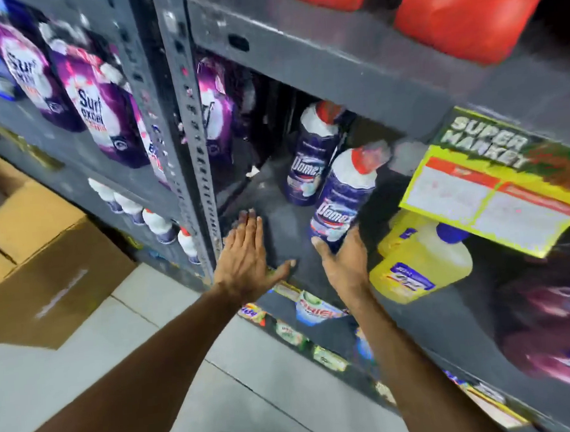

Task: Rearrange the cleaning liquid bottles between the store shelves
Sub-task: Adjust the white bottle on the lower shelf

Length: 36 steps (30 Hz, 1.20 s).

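Two dark blue Domex bottles with white shoulders and red caps stand on the grey metal shelf (277,222). The nearer Domex bottle (342,196) leans slightly, and my right hand (344,262) cups its base from the front, thumb on its lower left side. The farther Domex bottle (310,155) stands behind it, deeper in the shelf. My left hand (249,250) lies flat and open on the shelf surface to the left, fingers spread, holding nothing. On the lower left shelf stands a row of several white bottles (155,221).
A yellow jug (421,261) with a blue cap sits to the right of my right hand, under a hanging "Super Market" price tag (493,185). Purple Surf pouches (96,103) fill the left shelf. A perforated steel upright (189,121) divides the bays. Cardboard boxes (37,248) lie on the floor at left.
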### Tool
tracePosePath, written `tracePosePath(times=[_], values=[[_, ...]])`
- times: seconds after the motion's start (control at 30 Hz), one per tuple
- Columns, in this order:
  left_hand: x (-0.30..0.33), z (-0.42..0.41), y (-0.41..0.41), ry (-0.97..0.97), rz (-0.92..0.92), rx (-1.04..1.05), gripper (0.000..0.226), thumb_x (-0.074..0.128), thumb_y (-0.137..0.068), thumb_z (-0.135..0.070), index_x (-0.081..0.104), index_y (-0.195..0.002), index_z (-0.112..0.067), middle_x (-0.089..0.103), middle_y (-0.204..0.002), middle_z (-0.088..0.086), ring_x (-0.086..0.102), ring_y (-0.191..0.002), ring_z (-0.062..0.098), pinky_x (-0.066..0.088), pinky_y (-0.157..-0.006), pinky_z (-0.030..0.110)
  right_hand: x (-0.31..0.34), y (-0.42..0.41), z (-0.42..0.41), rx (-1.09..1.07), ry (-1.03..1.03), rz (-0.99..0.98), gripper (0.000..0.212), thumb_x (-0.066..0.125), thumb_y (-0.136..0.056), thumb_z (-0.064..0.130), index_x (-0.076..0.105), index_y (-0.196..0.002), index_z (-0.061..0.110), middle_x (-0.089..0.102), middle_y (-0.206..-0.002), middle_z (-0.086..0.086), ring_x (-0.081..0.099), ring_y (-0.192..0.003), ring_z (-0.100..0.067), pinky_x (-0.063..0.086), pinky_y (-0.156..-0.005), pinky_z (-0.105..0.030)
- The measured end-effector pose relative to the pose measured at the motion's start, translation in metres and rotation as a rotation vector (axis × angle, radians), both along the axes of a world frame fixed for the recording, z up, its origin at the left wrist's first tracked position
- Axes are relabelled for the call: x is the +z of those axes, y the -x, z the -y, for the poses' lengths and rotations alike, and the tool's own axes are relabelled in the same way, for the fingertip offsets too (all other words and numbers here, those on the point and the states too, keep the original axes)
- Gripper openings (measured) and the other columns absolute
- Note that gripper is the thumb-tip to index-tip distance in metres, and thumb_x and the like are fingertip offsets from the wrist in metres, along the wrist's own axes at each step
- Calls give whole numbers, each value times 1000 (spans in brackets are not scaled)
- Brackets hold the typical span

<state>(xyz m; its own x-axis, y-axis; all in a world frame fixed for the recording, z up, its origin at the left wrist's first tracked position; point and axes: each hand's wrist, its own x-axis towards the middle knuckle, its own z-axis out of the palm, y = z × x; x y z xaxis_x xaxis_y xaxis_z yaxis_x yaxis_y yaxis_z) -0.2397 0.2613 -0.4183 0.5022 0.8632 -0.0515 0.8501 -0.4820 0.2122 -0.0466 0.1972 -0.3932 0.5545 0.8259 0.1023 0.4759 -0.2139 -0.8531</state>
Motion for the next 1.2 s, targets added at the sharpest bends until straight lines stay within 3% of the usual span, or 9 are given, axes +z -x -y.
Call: tracePosePath(times=[0.1, 0.23, 0.33, 0.47, 0.63, 0.8, 0.97, 1.07, 1.2], values=[[-1, -1, 1, -16, -22, -20, 128, 6, -84, -94, 6, -164, 6, 2, -175, 26, 5, -164, 37, 9, -133, 50, -4, -3, -6, -3, -7, -31, 61, 87, -84, 19, 58, -136, 8, 75, -130, -10, 71, -114, -25, 48, -92, -23], [1, -3, 1, 7, -71, -25, 127, 0, -84, -96, -5, -164, 3, -10, -174, 24, -8, -164, 34, 4, -134, 49, -8, 8, -12, -4, -40, -27, 55, 91, -79, 27, 63, -125, 14, 79, -119, -3, 72, -97, -7, 47, -80, -4], [4, -2, 2, 18, -88, -39, 127, 0, -83, -97, -11, -163, 2, -16, -173, 24, -13, -163, 33, 4, -134, 49, -9, 23, -21, 23, -34, -69, 53, 91, -77, 33, 64, -120, 18, 80, -114, 2, 76, -96, -8, 57, -84, -21], [9, -1, 1, 12, -114, -42, 123, -4, -84, -92, -11, -163, 2, -15, -173, 25, -11, -163, 34, 6, -134, 49, -11, 41, -34, 27, -25, -99, 48, 91, -75, 36, 64, -114, 25, 75, -100, 19, 74, -89, 8, 60, -82, -20], [9, -2, 1, -8, -147, -40, 124, -5, -84, -90, -7, -163, 4, -10, -174, 26, -7, -164, 35, 5, -134, 49, -11, 55, -43, 5, -60, -103, 57, 92, -79, 37, 63, -125, 18, 77, -117, 9, 75, -100, -6, 58, -86, -20], [8, -1, 0, -7, -155, -37, 124, -7, -82, -90, -8, -164, 3, -11, -174, 24, -9, -164, 34, 3, -134, 48, -8, 60, -45, 19, -72, -111, 61, 91, -79, 39, 62, -129, 18, 70, -115, 18, 70, -99, -1, 50, -83, -10], [8, 0, 1, 0, -147, -41, 124, -7, -81, -91, -10, -164, 2, -13, -174, 23, -11, -163, 33, 2, -134, 47, -9, 59, -43, 15, -70, -96, 66, 89, -81, 41, 59, -134, 17, 74, -132, 2, 69, -109, -6, 55, -89, -18], [7, 0, 1, -11, -139, -44, 124, -8, -81, -90, -7, -164, 2, -9, -175, 24, -8, -164, 33, 3, -134, 47, -10, 60, -43, 8, -75, -86, 65, 90, -81, 41, 60, -133, 17, 75, -131, 0, 71, -109, -8, 59, -92, -28], [6, 0, 2, -12, -153, -47, 125, -10, -80, -91, -7, -164, 3, -9, -175, 25, -8, -164, 34, 4, -134, 48, -11, 60, -42, 24, -77, -76, 65, 89, -81, 44, 60, -133, 17, 75, -131, 0, 71, -107, -8, 58, -92, -29]])
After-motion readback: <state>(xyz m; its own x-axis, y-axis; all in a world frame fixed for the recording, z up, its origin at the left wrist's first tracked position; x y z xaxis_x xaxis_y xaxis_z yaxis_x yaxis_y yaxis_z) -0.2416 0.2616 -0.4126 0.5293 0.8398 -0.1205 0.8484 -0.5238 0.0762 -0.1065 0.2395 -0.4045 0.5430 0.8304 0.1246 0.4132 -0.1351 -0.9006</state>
